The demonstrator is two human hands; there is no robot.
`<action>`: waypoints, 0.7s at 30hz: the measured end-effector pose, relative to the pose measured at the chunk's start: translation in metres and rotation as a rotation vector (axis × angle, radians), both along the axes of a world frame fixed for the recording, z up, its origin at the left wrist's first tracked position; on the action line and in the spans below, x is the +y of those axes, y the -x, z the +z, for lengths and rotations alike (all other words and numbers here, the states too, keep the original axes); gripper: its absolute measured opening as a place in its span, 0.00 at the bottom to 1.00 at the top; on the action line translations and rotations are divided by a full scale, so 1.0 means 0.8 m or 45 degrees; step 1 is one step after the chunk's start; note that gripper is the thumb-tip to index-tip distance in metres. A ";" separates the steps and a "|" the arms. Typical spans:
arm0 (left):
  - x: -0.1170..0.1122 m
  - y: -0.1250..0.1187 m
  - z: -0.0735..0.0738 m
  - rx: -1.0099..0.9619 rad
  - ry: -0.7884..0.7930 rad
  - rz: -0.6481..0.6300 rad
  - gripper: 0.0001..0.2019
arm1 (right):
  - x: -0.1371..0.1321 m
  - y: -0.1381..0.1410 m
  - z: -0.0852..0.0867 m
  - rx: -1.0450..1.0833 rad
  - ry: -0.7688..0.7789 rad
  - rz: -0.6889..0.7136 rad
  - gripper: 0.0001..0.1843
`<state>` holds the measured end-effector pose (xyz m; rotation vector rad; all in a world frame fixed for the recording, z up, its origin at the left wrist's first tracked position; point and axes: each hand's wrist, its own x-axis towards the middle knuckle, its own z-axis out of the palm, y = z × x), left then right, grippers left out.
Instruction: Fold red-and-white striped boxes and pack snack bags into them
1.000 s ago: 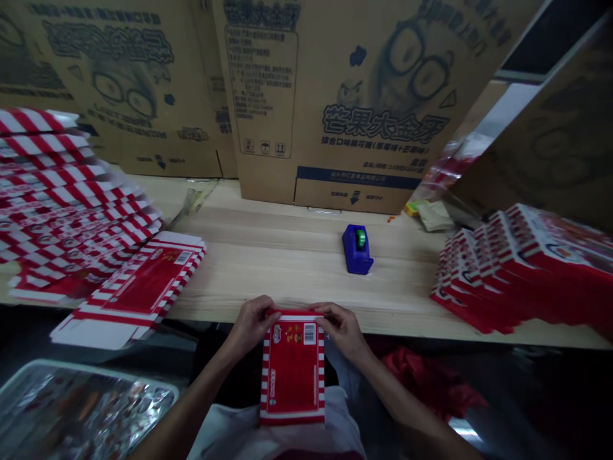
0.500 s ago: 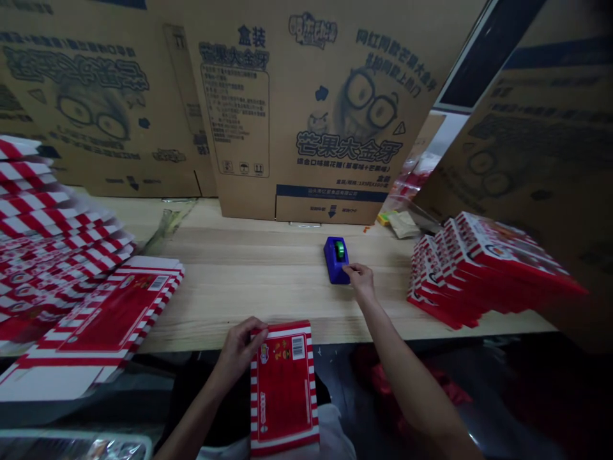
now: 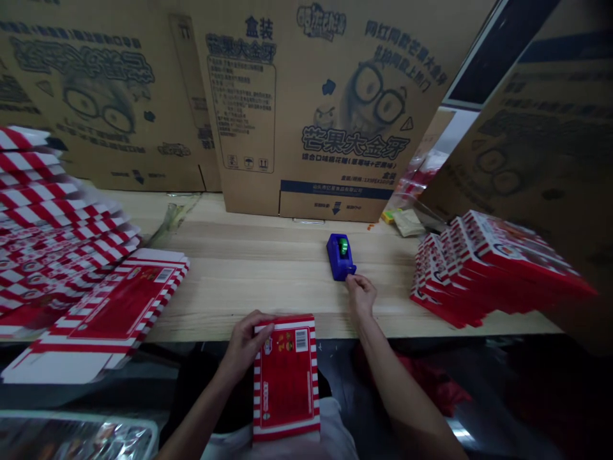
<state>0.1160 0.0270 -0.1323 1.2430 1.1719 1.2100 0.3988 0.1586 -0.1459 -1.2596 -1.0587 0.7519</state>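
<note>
My left hand (image 3: 246,342) grips the upper left corner of a red carton (image 3: 287,383) with red-and-white striped edges, thumb on top. The carton lies over my lap at the table's front edge, its barcode towards the top. My right hand (image 3: 361,292) is closed in a pinch at the near end of a blue tape dispenser (image 3: 339,260), which holds a green roll (image 3: 343,247). The pinch is on the end of the tape, though the strip itself is barely visible.
Flat striped cartons (image 3: 57,217) are piled at the left, with one carton (image 3: 119,300) in front. Filled-out red boxes (image 3: 488,268) are stacked at the right. Large brown cardboard boxes (image 3: 306,115) wall off the back. A clear-walled tray (image 3: 81,441) sits at bottom left.
My right hand has moved from the top of the tape dispenser towards me, to just past its near end. My left hand still holds the carton. The view has shifted slightly.
</note>
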 end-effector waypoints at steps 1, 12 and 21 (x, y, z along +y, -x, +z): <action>0.001 -0.001 0.002 0.002 -0.013 0.012 0.12 | -0.002 0.000 -0.001 0.016 0.010 -0.008 0.21; 0.071 0.044 0.078 0.474 -0.126 -0.379 0.09 | -0.046 0.059 0.068 -0.097 0.243 1.025 0.18; 0.068 0.040 0.075 0.518 -0.072 -0.517 0.10 | -0.070 0.137 0.076 -0.789 0.023 1.255 0.14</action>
